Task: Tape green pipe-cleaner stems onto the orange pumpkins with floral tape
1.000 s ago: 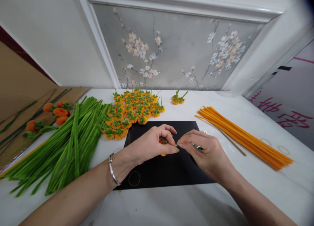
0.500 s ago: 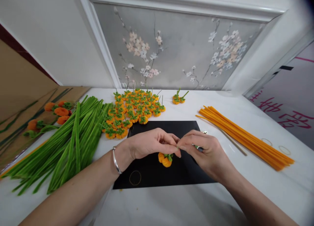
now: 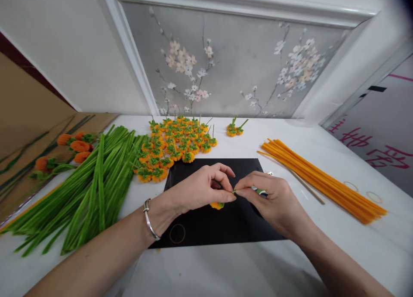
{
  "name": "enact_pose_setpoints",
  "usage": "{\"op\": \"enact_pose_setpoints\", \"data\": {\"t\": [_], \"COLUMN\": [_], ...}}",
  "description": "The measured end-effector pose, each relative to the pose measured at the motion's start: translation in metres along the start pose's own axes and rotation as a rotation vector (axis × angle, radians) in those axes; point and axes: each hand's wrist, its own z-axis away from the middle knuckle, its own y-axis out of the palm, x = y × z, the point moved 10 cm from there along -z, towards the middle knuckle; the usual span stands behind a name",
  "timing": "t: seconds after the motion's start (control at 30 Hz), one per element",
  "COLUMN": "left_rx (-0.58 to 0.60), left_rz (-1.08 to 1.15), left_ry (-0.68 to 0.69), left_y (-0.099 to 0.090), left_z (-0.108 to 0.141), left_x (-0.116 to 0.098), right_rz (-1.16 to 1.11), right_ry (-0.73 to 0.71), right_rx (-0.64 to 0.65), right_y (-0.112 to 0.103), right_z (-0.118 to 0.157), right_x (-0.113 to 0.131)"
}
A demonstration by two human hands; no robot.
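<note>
Over the black mat [image 3: 258, 228], a small orange pipe-cleaner pumpkin [image 3: 217, 205] with a green top hangs mostly hidden below my left hand [image 3: 206, 184]. That hand pinches its thin stem between thumb and forefinger, other fingers loosely curled. My right hand [image 3: 267, 193] meets it fingertip to fingertip, pinching the stem's end. Tucked in the right palm is a green-and-white handled tool [image 3: 260, 191]; its kind is mostly hidden by the fingers. A silver bangle circles my left wrist.
Finished orange pumpkins [image 3: 177, 137] crowd behind the mat, with two more [image 3: 235, 128] apart. Green pipe cleaners [image 3: 97, 180] lie left, orange ones [image 3: 322, 180] right, beside a thin stick [image 3: 306, 186]. Orange flowers [image 3: 79, 146] rest at far left. A rubber band [image 3: 177, 233] lies on the mat.
My left fingers have lifted and spread a little, thumb and forefinger still pinching. The pumpkin has turned and is now more covered by the left hand. My right hand has barely moved.
</note>
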Motion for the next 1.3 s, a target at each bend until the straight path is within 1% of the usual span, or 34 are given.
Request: {"op": "enact_pose_setpoints", "data": {"t": [0.2,0.37,0.43,0.6,0.67,0.83,1.03,1.23,1.3], "left_rx": [-0.036,-0.120,-0.080,0.174,0.206,0.098,-0.045,-0.097,-0.072], "left_rz": [-0.058,-0.156,-0.157,-0.089,-0.056,-0.092,-0.157,-0.172,-0.156], "left_ry": [0.005,0.047,0.039,0.046,0.057,0.072,0.067,0.107,0.088], "left_y": [-0.002,-0.009,-0.006,0.012,0.013,0.004,-0.007,-0.009,-0.007], "left_z": [0.000,0.001,0.001,0.002,0.003,0.002,0.002,0.003,0.002], "left_x": [-0.003,-0.011,-0.011,-0.008,-0.008,-0.008,-0.013,-0.017,-0.014], "right_rz": [-0.023,-0.067,-0.074,-0.100,-0.093,-0.011,0.035,0.050,0.052], "right_ry": [0.003,0.012,0.014,0.018,0.026,0.065,0.074,0.072,0.066], "right_rx": [-0.007,-0.035,-0.041,-0.039,-0.029,-0.009,-0.038,-0.051,-0.054], "right_y": [0.000,-0.003,-0.003,-0.004,-0.003,-0.003,-0.005,-0.007,-0.008], "right_z": [0.000,0.003,0.004,0.005,0.005,0.004,0.004,0.004,0.004], "right_x": [0.001,0.000,-0.001,-0.003,-0.004,-0.007,-0.008,-0.007,-0.006]}}
